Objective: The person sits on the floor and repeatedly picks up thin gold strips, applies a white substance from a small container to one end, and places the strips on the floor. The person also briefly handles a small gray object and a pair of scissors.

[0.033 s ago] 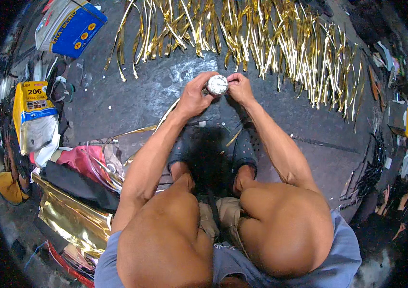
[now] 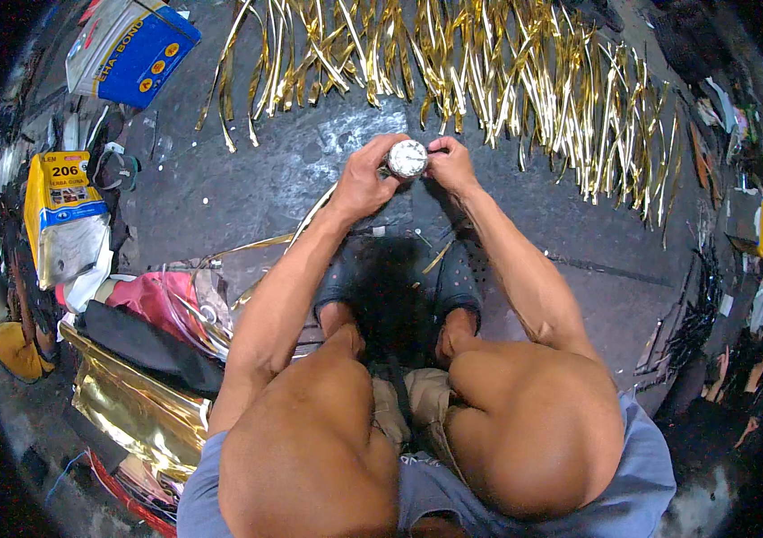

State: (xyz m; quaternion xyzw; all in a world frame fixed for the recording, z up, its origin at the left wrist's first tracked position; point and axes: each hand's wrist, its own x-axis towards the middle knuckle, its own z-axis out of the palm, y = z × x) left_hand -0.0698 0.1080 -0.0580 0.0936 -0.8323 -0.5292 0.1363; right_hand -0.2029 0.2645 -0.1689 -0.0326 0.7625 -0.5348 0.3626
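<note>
Wrapped round a short cylinder with a speckled white round top [image 2: 407,159] is my left hand [image 2: 371,179]; only the top and a bit of dark side show. My right hand [image 2: 451,168] is closed in a pinch at the cylinder's right side. What lies between its fingertips, if anything, is too small to make out. A narrow gold strip [image 2: 314,213] runs down beside my left wrist. Beyond both hands, many shiny gold foil strips [image 2: 489,72] lie spread across the dark floor mat [image 2: 256,188].
At the far left stands a blue and white box-shaped container [image 2: 144,63]. Nearer lies a yellow and blue packet [image 2: 68,211]. Pink material [image 2: 153,300], a black roll [image 2: 135,345] and gold foil sheet [image 2: 135,403] lie by my left leg. Scraps [image 2: 745,224] line the right side.
The fingers of my right hand have shifted very slightly beside the cylinder. My left hand keeps its hold, and everything else looks the same.
</note>
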